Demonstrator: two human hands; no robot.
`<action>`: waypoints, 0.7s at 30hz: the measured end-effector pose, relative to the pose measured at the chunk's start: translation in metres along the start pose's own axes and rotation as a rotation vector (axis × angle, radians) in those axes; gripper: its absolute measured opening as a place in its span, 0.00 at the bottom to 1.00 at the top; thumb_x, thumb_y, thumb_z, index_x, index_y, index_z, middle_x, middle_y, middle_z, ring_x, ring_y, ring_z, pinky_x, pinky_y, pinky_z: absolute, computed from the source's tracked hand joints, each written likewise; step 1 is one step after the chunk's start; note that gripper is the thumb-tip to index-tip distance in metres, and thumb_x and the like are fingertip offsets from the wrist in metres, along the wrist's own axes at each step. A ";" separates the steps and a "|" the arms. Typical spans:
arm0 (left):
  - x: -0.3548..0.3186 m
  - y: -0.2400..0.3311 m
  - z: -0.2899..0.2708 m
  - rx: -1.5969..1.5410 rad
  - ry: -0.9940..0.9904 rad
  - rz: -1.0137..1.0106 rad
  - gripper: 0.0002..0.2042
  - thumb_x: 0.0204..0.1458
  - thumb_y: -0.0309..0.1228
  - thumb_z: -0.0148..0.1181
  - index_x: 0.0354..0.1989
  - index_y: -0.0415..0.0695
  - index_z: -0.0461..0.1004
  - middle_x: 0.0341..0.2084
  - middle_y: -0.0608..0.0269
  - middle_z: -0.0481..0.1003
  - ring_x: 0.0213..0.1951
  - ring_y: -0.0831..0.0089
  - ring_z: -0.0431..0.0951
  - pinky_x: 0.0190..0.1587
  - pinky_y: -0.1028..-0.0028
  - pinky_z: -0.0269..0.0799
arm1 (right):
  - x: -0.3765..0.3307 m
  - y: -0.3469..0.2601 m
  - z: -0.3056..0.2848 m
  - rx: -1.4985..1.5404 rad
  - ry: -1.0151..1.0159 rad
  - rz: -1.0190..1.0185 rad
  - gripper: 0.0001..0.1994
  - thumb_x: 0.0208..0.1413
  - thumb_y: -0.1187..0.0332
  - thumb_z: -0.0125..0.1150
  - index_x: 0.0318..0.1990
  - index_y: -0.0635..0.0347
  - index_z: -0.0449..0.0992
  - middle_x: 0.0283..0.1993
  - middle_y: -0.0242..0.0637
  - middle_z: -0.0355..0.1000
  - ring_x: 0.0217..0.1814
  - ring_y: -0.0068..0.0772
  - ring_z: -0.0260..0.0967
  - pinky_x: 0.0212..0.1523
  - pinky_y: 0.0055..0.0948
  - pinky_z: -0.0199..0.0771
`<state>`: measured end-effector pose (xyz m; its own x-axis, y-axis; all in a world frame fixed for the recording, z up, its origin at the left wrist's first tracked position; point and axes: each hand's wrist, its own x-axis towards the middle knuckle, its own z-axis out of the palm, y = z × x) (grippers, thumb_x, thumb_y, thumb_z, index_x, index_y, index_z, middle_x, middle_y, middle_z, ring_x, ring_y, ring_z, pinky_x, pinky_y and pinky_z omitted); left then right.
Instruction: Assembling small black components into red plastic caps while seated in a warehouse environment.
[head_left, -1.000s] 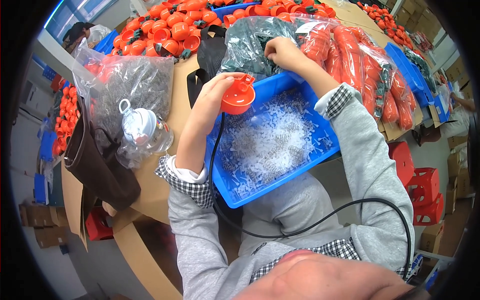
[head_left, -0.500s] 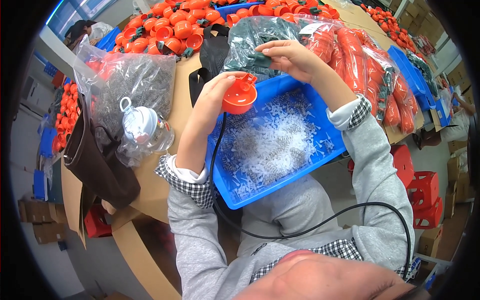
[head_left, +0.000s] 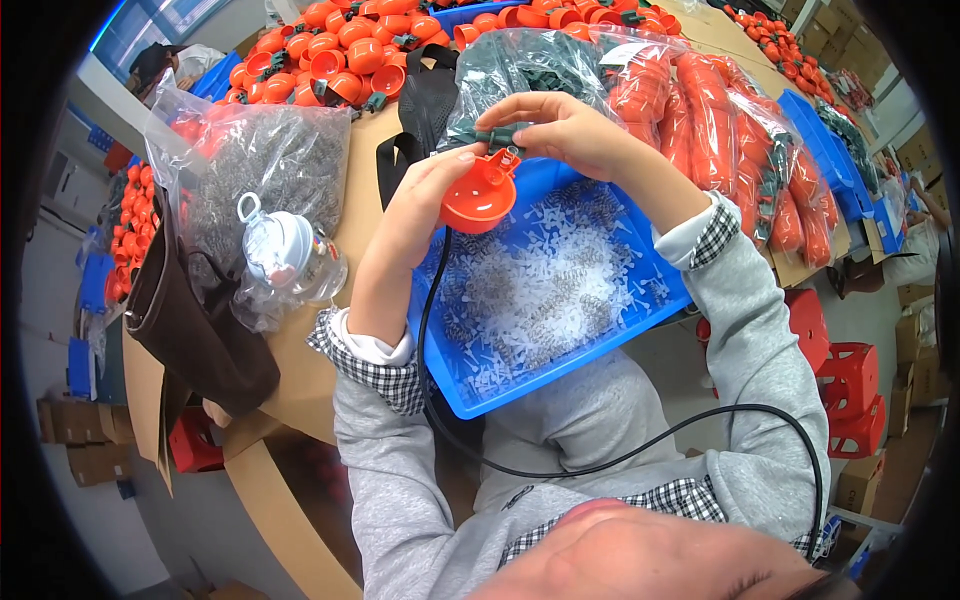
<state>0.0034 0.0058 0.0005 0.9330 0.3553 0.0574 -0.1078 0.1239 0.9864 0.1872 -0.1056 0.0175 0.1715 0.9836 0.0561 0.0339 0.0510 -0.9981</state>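
My left hand [head_left: 422,200] is closed on an orange plastic cup [head_left: 478,205], its hollow side turned up toward me. Pinched in the fingers of my right hand [head_left: 560,130] is a small dark green plastic piece [head_left: 500,137], which meets the upper edge of the cup where a small orange lug stands. Whether the two are joined, I cannot tell. Below both hands a blue tray [head_left: 470,398] rests partly over my lap. It holds many white plastic pins [head_left: 560,300] and small metal springs [head_left: 495,285] mixed together.
A clear bag of springs [head_left: 280,165], a water bottle [head_left: 285,255] and a brown bag [head_left: 190,330] stand to the left. Orange cups [head_left: 345,60] are heaped at the back. Bagged green parts [head_left: 530,70] and bagged orange cups [head_left: 705,120] lie beyond the tray. A black cable [head_left: 600,465] crosses my lap.
My right hand has moved left and down with the green piece, bringing it against the top of the orange cup. The left hand still holds the cup, nearly in the same place.
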 end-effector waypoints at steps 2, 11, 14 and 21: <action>-0.001 0.002 0.001 -0.034 0.013 -0.015 0.22 0.54 0.36 0.48 0.52 0.31 0.65 0.41 0.51 0.73 0.40 0.67 0.77 0.42 0.69 0.75 | 0.000 0.000 -0.002 -0.050 -0.215 -0.083 0.20 0.48 0.77 0.54 0.52 0.62 0.68 0.50 0.36 0.69 0.49 0.20 0.67 0.51 0.22 0.67; -0.004 0.006 0.002 -0.236 -0.007 -0.034 0.19 0.54 0.37 0.47 0.47 0.33 0.67 0.36 0.53 0.75 0.36 0.68 0.78 0.39 0.73 0.74 | -0.003 -0.007 -0.001 -0.177 -0.253 -0.097 0.20 0.48 0.76 0.57 0.52 0.63 0.68 0.50 0.34 0.67 0.49 0.21 0.67 0.48 0.22 0.71; -0.003 0.008 0.001 -0.221 -0.010 -0.014 0.23 0.56 0.42 0.40 0.50 0.33 0.65 0.37 0.48 0.74 0.33 0.64 0.77 0.33 0.72 0.74 | 0.001 0.002 -0.011 0.003 -0.154 -0.092 0.18 0.51 0.72 0.58 0.51 0.62 0.67 0.49 0.34 0.67 0.48 0.23 0.68 0.46 0.22 0.73; -0.002 0.007 -0.001 -0.276 0.031 -0.018 0.20 0.56 0.38 0.40 0.45 0.32 0.68 0.35 0.49 0.75 0.32 0.62 0.78 0.34 0.69 0.76 | 0.002 0.001 -0.014 0.240 -0.150 -0.138 0.19 0.52 0.69 0.59 0.51 0.59 0.64 0.49 0.35 0.66 0.49 0.27 0.68 0.50 0.25 0.70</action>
<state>0.0004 0.0068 0.0074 0.9252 0.3782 0.0309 -0.1843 0.3768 0.9078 0.2010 -0.1059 0.0173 0.0335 0.9783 0.2046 -0.1899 0.2073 -0.9597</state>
